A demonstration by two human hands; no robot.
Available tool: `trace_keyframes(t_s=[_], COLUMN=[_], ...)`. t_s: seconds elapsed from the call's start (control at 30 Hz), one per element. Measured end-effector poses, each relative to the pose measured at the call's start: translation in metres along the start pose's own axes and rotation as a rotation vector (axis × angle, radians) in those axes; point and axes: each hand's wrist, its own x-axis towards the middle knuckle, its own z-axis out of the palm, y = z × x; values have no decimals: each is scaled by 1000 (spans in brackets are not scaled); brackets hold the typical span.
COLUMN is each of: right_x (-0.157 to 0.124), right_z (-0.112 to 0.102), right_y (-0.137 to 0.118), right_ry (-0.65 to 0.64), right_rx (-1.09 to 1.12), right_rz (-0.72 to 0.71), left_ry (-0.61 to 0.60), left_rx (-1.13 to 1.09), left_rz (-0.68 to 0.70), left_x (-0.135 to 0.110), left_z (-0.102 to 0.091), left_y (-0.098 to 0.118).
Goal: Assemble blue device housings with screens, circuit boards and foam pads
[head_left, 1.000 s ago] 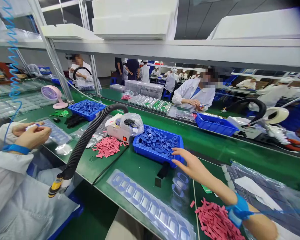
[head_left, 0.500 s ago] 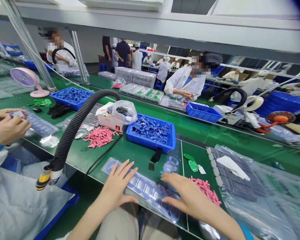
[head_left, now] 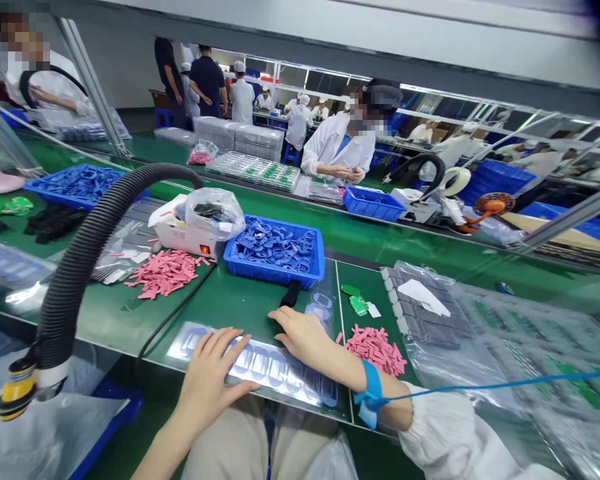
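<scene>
The left hand [head_left: 213, 370] lies spread wide on a clear film strip of blue-outlined parts [head_left: 260, 365], seemingly pinning it to the green bench [head_left: 240, 320]; the right hand [head_left: 305, 337] rests half-curled on its edge, gripping nothing.

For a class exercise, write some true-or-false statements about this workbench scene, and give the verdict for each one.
1. The right hand wears a blue wrist strap. True.
2. The left hand grips a black corrugated hose. False: it rests flat on a clear plastic sheet of blue-edged oval pieces.
3. The rectangular blue plastic crate holds pink strips. False: it holds small blue plastic pieces.
4. Loose pink strips lie on the green bench to the right of the right hand. True.
</scene>
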Motion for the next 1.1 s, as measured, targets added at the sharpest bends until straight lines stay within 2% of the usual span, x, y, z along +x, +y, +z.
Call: trace_keyframes(t_s=[0.33,0.7,0.97,1.1], right_x=[-4,-7,-11,-25], right_z=[-4,-1,-2,-11], right_y=[9,13,17,22], right_ry=[-26,-7,108,190], right_rx=[4,109,402,675], right_rz=[106,198,168,158], left_ry=[76,55,17,70], left_rx=[89,114,52,-84], left_rz=[75,89,37,1], left_x=[3,4,3,2], left_z=[7,7,5,-9], left_y=[-7,-7,-5,6])
